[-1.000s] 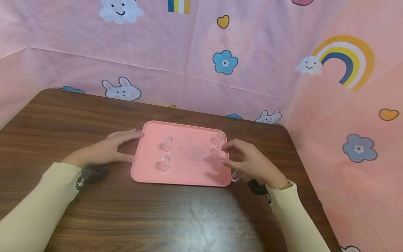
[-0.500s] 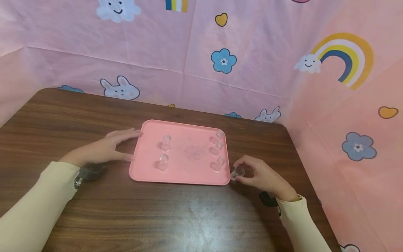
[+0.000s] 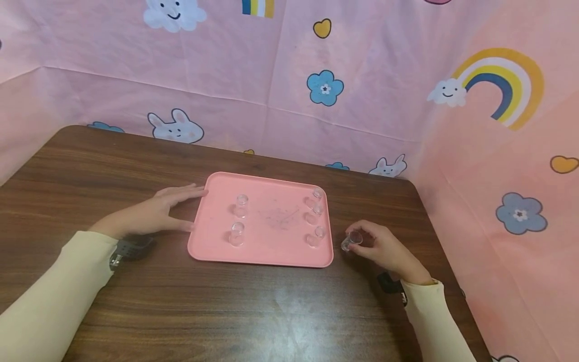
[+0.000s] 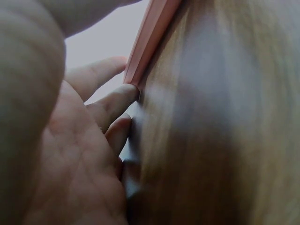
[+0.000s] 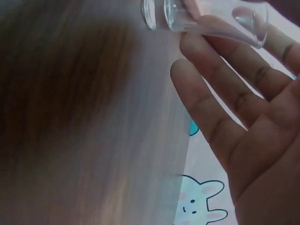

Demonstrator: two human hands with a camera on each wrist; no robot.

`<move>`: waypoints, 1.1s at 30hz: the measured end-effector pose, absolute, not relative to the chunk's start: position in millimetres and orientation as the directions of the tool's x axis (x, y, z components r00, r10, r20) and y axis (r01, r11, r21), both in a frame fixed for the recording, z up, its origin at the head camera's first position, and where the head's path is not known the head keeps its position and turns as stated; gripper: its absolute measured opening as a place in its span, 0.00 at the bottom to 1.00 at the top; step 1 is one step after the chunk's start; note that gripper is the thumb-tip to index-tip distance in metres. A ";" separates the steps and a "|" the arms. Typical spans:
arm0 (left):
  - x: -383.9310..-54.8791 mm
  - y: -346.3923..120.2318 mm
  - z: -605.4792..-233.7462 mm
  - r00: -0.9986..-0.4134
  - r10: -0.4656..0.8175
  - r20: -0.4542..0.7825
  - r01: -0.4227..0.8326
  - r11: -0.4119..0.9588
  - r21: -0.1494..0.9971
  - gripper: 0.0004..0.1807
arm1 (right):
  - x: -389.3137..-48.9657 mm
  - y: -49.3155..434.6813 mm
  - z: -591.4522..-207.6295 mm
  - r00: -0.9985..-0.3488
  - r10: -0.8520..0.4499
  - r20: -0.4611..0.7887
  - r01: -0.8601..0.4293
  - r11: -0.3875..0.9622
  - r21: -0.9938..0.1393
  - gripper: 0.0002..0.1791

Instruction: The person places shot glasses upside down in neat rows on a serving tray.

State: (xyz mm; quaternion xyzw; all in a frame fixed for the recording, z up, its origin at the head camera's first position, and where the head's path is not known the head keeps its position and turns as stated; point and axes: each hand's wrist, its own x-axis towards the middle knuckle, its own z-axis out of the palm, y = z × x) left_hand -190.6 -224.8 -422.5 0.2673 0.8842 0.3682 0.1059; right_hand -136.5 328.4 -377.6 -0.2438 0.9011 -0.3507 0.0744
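Observation:
A pink tray (image 3: 276, 254) lies on the table, with several small clear glasses on it. Two of them, a rear glass (image 3: 242, 206) and a front glass (image 3: 236, 234), stand toward its left; more, such as a corner glass (image 3: 315, 236), line its right edge. My left hand (image 3: 151, 211) touches the tray's left rim, its fingers extended; the left wrist view shows fingertips against the pink rim (image 4: 147, 44). Just right of the tray, my right hand (image 3: 384, 249) pinches a shot glass (image 3: 352, 242) between thumb and fingers. In the right wrist view that shot glass (image 5: 220, 21) has a thick base.
The brown wooden table (image 3: 203, 311) reaches to a pink patterned cloth (image 3: 235, 65) hanging behind and on the right. Glare lies on the wood in front of the tray.
My right hand has left the glasses at the tray's right edge, taken hold of the shot glass beside the tray, and shifted it slightly rightward. The left hand stays at the rim.

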 end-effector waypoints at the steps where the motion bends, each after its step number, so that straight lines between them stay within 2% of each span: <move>1: -190.7 -224.7 -422.7 -0.834 0.551 0.012 0.396 0.585 0.708 0.48 | -138.2 328.7 -377.8 -0.875 -0.483 0.038 -0.381 0.637 -0.670 0.17; 7: -191.0 -224.6 -423.0 -0.837 0.547 -0.002 0.381 0.587 0.714 0.48 | -149.9 326.3 -375.8 -0.910 -0.415 0.000 -0.308 0.674 -0.672 0.16; 14: -188.2 -222.9 -421.2 -0.840 0.542 -0.010 0.373 0.592 0.714 0.48 | -157.8 321.0 -373.4 -0.918 -0.397 -0.009 -0.311 0.734 -0.604 0.15; 21: -187.2 -222.7 -416.9 -0.842 0.540 -0.010 0.375 0.598 0.708 0.49 | -164.7 316.8 -370.6 -0.941 -0.337 -0.010 -0.263 0.752 -0.604 0.14; 28: -188.3 -223.5 -419.4 -0.842 0.539 -0.010 0.375 0.599 0.707 0.48 | -169.6 320.6 -374.6 -0.949 -0.314 -0.005 -0.243 0.745 -0.622 0.19; 33: -188.9 -223.5 -419.4 -0.846 0.533 -0.022 0.361 0.603 0.711 0.48 | -169.5 323.3 -376.1 -0.957 -0.281 -0.078 -0.161 0.733 -0.660 0.24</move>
